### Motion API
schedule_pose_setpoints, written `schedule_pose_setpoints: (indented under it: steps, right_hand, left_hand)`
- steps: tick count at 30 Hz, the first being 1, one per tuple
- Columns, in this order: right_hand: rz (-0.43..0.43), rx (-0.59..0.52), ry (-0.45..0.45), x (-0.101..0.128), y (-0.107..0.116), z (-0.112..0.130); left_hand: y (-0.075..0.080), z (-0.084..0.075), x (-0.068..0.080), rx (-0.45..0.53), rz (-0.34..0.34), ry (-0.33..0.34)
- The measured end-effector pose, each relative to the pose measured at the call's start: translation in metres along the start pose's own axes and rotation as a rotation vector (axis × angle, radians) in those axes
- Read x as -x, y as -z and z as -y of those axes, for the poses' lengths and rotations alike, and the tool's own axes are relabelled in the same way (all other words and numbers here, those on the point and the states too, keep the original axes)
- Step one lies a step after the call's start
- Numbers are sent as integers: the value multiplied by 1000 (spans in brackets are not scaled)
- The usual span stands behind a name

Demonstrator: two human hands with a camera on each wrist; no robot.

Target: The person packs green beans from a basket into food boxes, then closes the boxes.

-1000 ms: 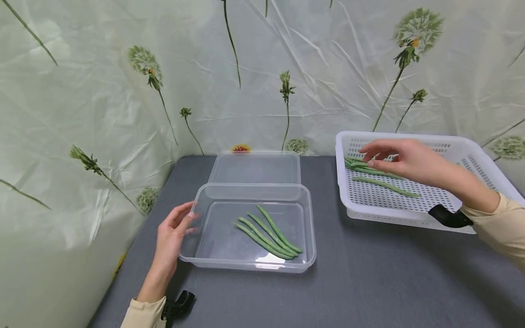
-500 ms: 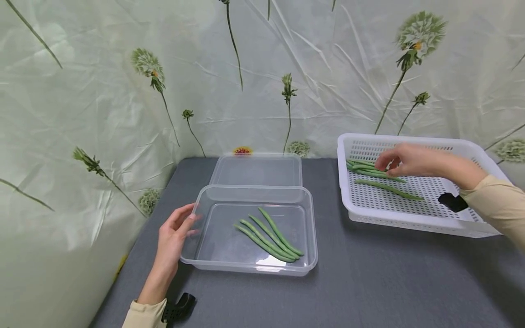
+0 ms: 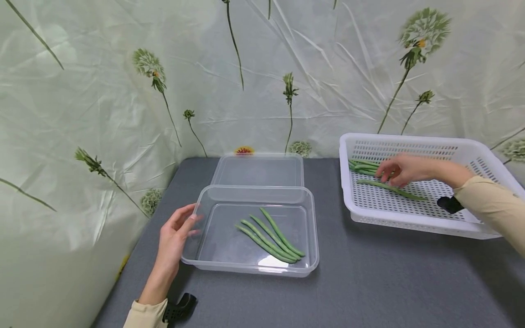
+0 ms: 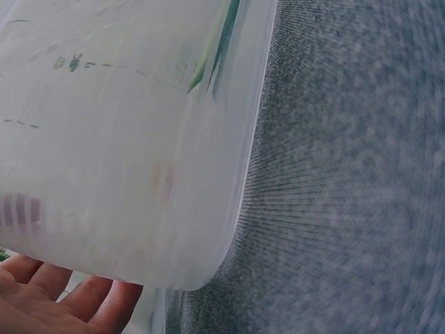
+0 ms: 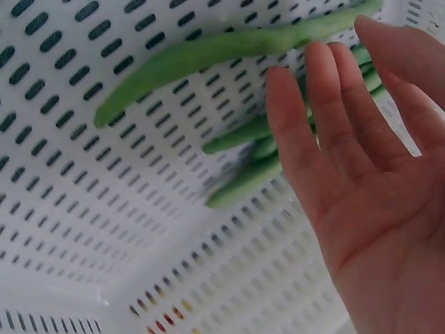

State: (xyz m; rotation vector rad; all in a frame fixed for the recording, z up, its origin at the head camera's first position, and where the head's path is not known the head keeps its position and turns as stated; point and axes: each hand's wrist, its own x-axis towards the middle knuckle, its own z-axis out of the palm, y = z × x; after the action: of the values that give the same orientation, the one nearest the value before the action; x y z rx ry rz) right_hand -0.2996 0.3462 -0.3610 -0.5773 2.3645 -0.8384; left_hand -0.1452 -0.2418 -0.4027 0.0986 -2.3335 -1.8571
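Observation:
My left hand (image 3: 174, 241) rests against the left wall of a clear plastic container (image 3: 250, 269), its fingers loosely bent. Through that wall some fingertips show blurred; in the left wrist view the fingers (image 4: 115, 306) lie at the container's edge. Several green beans (image 3: 268, 237) lie fanned out inside the container. My right hand (image 3: 410, 169) is down in a white perforated basket (image 3: 348, 200), over more beans. In the right wrist view the thumb stands apart from the fingers, and a single green bean (image 5: 201, 54) passes close to the fingertips. Other beans (image 5: 247, 132) are partly hidden behind the fingers.
Behind the container lies a clear lid (image 3: 258, 171) on the grey tablecloth (image 3: 348, 282). A flower-printed plastic sheet (image 3: 246, 109) hangs along the back and left side. The basket stands at the right, apart from the container.
My right hand has come down into the basket and shifted slightly towards the single bean nearest the front. The left hand stays at the container, and the beans lie as before.

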Motion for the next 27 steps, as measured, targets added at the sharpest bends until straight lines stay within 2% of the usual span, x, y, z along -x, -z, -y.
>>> schedule_pose_setpoints:
  steps: [7,14,27]
  right_hand:
    - [14,15,13,-5,-4,-11]
    - [-56,108,64,-15,-14,-14]
    - [-41,20,61,-6,-3,-4]
  left_hand:
    - [-1,0,0,6,-3,5]
    - [1,0,-1,-5,-3,5]
    - [1,0,-1,-17,5,-2]
